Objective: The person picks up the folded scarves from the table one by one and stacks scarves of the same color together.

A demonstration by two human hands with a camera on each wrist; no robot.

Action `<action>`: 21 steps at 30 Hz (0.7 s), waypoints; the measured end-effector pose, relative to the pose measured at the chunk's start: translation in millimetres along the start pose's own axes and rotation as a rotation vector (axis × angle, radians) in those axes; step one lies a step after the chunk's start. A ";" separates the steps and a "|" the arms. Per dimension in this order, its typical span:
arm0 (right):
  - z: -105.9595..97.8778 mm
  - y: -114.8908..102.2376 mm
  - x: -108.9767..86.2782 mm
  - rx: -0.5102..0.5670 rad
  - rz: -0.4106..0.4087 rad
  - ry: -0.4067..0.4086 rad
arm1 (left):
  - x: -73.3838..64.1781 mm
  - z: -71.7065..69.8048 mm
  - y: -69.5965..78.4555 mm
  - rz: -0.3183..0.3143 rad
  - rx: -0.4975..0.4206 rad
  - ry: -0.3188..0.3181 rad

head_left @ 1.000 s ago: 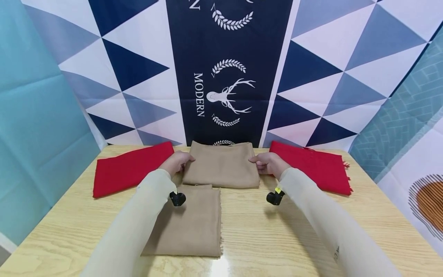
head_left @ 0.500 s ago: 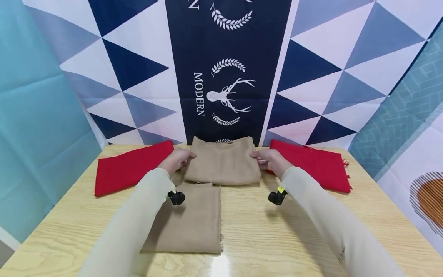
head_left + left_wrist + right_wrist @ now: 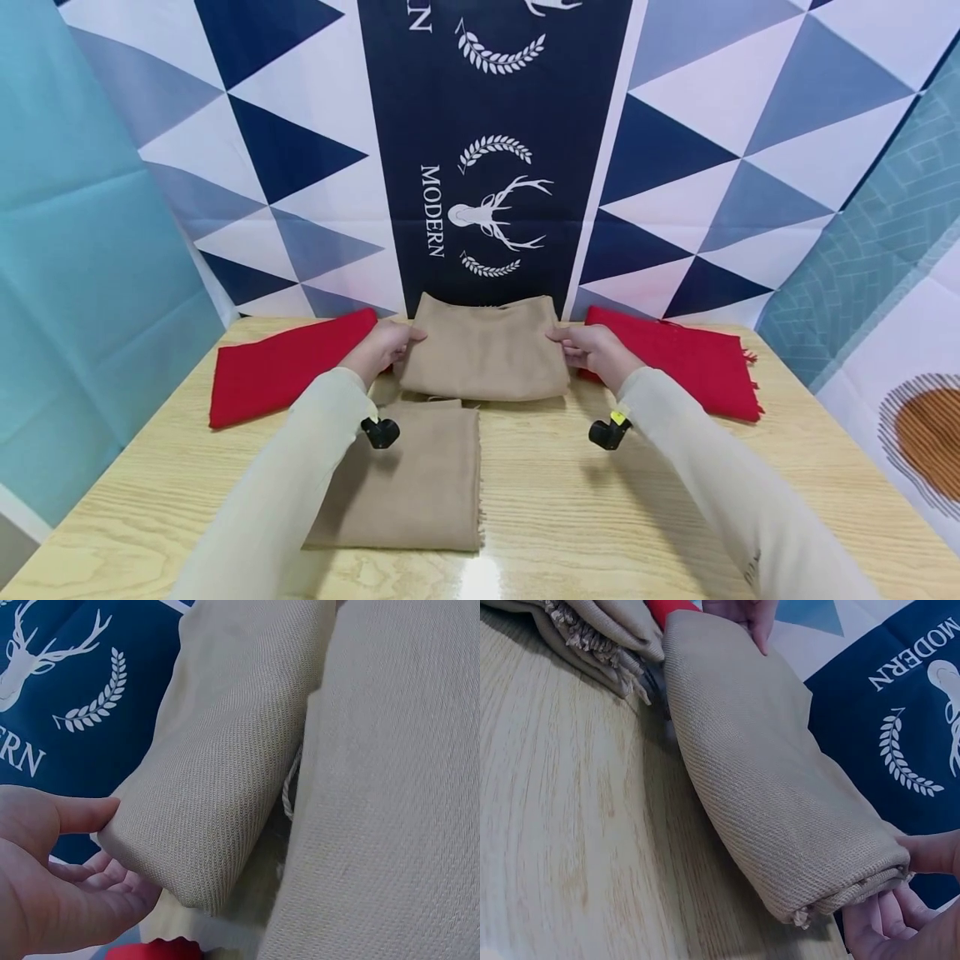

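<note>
A folded beige scarf point(image 3: 483, 350) is held by its two short sides at the back of the table. My left hand point(image 3: 386, 343) pinches its left side, thumb on top and fingers beneath, as the left wrist view shows. On the opposite side my right hand point(image 3: 596, 348) grips the scarf's layered edge point(image 3: 855, 892) between thumb and fingers. A second folded beige scarf point(image 3: 431, 492), with a fringed right edge, lies flat nearer the front, partly behind my left forearm. In the right wrist view its fringe point(image 3: 585, 637) shows at the top left.
A folded red scarf point(image 3: 277, 367) lies at the back left, partly covered by my left hand. Another red scarf point(image 3: 690, 371) with a fringe lies at the back right. Patterned cloth point(image 3: 487, 167) hangs right behind the wooden table point(image 3: 555, 517).
The held scarf has shifted slightly back and to the right, its far edge rising a little. Both hands keep hold of it, the right one moving slightly rightward.
</note>
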State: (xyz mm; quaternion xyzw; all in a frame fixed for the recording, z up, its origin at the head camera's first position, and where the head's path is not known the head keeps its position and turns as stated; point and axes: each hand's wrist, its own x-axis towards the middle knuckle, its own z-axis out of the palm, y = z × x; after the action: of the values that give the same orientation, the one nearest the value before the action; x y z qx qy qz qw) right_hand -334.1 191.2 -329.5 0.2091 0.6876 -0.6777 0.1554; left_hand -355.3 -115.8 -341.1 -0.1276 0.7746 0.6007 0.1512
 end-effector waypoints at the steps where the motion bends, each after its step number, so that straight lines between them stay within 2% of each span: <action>1: -0.3 -0.5 -0.5 0.007 -0.001 -0.009 | -1.0 -0.3 0.6 -0.002 -0.008 0.000; 12: -7.2 0.0 -12.6 0.044 0.000 -0.030 | -14.8 -1.6 6.0 0.012 -0.040 -0.044; 21: -8.2 4.6 -17.5 0.112 0.029 -0.071 | -18.1 -4.9 4.9 -0.008 -0.080 -0.075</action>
State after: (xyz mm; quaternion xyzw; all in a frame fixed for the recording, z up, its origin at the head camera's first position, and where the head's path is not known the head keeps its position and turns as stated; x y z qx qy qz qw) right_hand -316.1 198.0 -324.5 0.2035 0.6396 -0.7197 0.1776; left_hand -340.9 -119.1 -328.5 -0.1141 0.7434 0.6348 0.1772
